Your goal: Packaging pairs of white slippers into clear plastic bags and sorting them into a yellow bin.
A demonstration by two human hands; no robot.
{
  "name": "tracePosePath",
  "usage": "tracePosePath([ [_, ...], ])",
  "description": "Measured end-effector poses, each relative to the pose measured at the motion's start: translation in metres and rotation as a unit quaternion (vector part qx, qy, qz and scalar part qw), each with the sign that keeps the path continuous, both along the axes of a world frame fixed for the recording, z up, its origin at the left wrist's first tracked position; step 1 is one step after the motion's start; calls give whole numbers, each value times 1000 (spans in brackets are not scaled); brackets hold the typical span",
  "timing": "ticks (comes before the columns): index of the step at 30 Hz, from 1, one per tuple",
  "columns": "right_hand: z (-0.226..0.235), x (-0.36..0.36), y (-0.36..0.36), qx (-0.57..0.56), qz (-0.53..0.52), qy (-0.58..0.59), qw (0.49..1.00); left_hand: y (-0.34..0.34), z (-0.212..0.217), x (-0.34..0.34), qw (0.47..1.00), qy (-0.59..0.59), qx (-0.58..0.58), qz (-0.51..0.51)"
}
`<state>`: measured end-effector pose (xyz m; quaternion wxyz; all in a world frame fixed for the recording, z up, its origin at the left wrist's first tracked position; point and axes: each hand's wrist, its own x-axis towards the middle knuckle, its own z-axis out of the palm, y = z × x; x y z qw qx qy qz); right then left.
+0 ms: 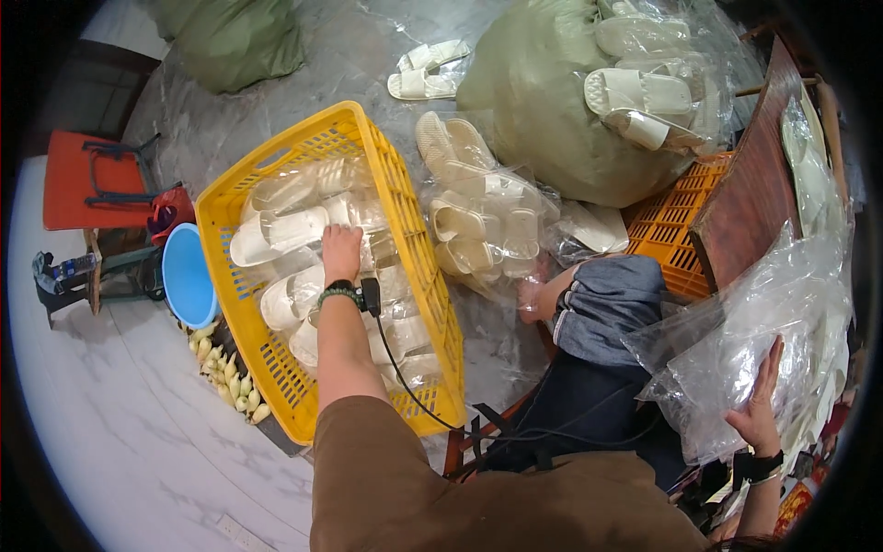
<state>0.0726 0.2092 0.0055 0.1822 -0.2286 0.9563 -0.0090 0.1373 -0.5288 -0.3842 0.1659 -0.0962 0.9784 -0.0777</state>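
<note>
My left hand [342, 250] reaches into a yellow plastic crate [212, 221]. Its fingers are bent over a white slipper [299, 227] in the upper layer, and their tips are partly hidden. Around it lie several pairs of white slippers [280, 299], many in clear plastic bags. On my right, my right hand [759, 414] lies with fingers stretched out along a stack of clear plastic bags [717, 377], touching them. A black band with a cable sits at my left wrist, beside a beaded bracelet.
Bagged slippers [487, 225] lie right of the crate. Beyond them stands a big green sack [543, 101]. An orange crate [676, 221] stands by a wooden board [750, 184]. A blue basin [189, 276], a red chair [87, 179] and pale vegetables [230, 373] are at left.
</note>
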Motion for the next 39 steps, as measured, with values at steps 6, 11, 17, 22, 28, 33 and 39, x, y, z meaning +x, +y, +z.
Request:
tracePosePath([
  [6,-5,-1,4,-17,22,21,999,-11,29,54,974,149,121,121],
  [11,-5,1,3,-4,17,37,999,-32,99,84,969,185,73,145],
  [17,-10,2,2,20,21,51,998,-48,203,138,946,252,-2,205],
  [22,-10,2,9,27,-8,45,999,-30,268,144,902,397,-25,169],
  [28,-5,-4,-14,15,-34,-20,999,-22,386,141,841,507,-24,188],
  [33,-8,3,-9,-49,-38,5,998,-84,471,71,818,541,188,63],
  [39,-12,21,8,-104,-59,49,992,61,630,-119,801,585,95,-77],
])
